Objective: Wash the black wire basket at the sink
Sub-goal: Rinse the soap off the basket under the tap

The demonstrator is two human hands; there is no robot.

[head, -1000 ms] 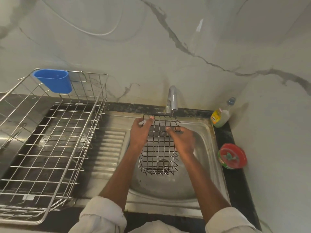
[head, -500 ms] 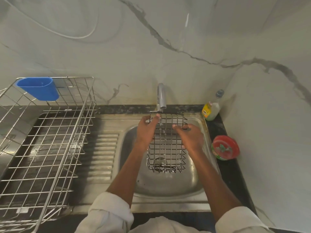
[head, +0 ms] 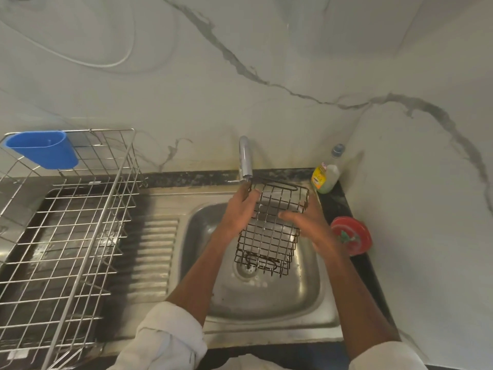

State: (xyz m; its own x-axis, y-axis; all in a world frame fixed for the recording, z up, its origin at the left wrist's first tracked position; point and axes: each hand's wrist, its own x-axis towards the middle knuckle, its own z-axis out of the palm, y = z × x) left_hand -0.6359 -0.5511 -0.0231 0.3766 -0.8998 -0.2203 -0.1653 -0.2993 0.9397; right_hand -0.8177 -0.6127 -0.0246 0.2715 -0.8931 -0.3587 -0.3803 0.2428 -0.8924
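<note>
The black wire basket (head: 269, 233) hangs tilted over the steel sink (head: 266, 295), just under the tap (head: 245, 158). My left hand (head: 238, 214) grips the basket's upper left edge, the thumb hooked over the rim. My right hand (head: 313, 231) lies flat against the basket's right side with the fingers straight, reaching across the wires. The basket's lower end hovers above the drain (head: 246, 269). I cannot tell whether water runs from the tap.
A large steel dish rack (head: 69, 236) with a blue plastic cup holder (head: 44, 149) stands on the drainboard at the left. A bottle of dish soap (head: 326, 174) and a red round tub (head: 352, 239) sit on the black counter at the right.
The basket has tilted, its top swinging right, and my right hand has slid lower along its side. The camera has shifted slightly.
</note>
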